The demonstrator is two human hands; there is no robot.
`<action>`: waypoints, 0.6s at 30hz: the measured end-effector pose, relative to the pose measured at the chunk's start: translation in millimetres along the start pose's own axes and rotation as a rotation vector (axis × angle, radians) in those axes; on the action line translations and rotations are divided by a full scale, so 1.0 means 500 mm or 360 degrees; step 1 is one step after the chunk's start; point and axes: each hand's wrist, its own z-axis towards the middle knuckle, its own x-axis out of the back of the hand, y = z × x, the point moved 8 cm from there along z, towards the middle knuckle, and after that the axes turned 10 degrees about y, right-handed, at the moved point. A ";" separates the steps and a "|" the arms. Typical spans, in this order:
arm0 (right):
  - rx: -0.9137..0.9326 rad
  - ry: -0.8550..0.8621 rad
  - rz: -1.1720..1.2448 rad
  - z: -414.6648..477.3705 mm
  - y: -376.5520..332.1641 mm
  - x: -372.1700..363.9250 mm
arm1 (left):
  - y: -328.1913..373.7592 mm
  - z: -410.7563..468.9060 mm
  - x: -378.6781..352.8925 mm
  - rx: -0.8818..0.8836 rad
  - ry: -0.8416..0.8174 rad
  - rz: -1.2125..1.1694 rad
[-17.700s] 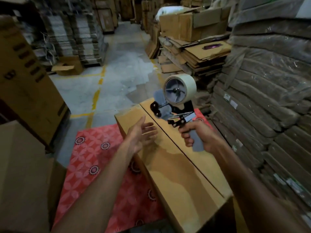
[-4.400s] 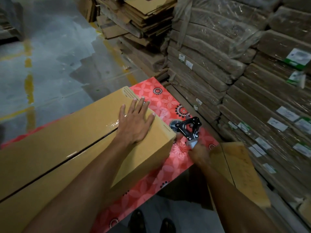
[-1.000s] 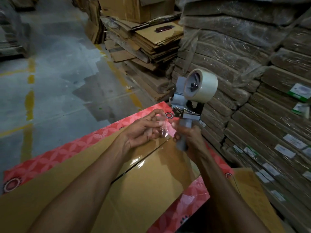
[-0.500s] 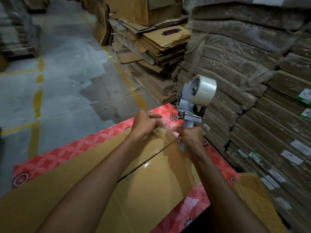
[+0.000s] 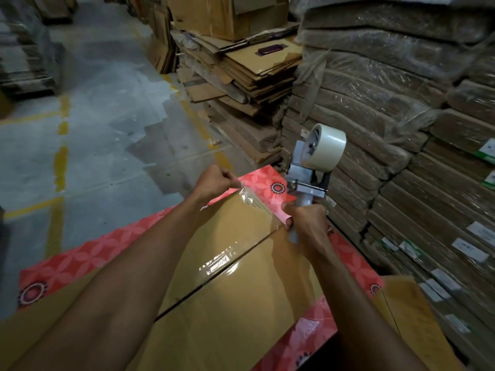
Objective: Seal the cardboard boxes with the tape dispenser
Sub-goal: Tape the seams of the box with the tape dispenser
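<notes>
A long brown cardboard box [image 5: 235, 298] lies on a red patterned mat [image 5: 80, 258], its centre seam running diagonally with shiny clear tape over part of it. My right hand [image 5: 305, 223] grips the grey handle of the tape dispenser [image 5: 308, 180], held upright at the box's far right corner with its white tape roll [image 5: 325, 145] on top. My left hand [image 5: 214, 180] is a closed fist at the box's far edge, pinching the free end of a clear tape strip [image 5: 257, 202] stretched between fist and dispenser.
Wrapped stacks of flattened cardboard [image 5: 388, 116] rise close on the right. A pile of loose flat cartons [image 5: 246, 73] stands beyond the mat. Grey concrete floor with yellow lines [image 5: 61, 156] spreads to the left. A flat cardboard sheet [image 5: 409, 311] lies at lower right.
My left hand has pulled away leftward from the dispenser, drawing out a longer strip of clear tape over the box's far end. My right hand keeps its hold on the dispenser.
</notes>
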 end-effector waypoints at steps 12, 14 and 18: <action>0.0155 -0.0007 -0.0067 -0.009 -0.031 0.019 | 0.045 -0.026 -0.061 -0.0352 0.0185 0.0646; 0.0185 -0.0092 -0.0090 -0.018 -0.039 0.012 | 0.037 -0.048 -0.094 -0.0313 0.0145 0.0730; 0.0111 -0.0381 0.0080 -0.047 -0.051 -0.005 | 0.009 -0.053 -0.124 -0.0247 -0.0235 0.0957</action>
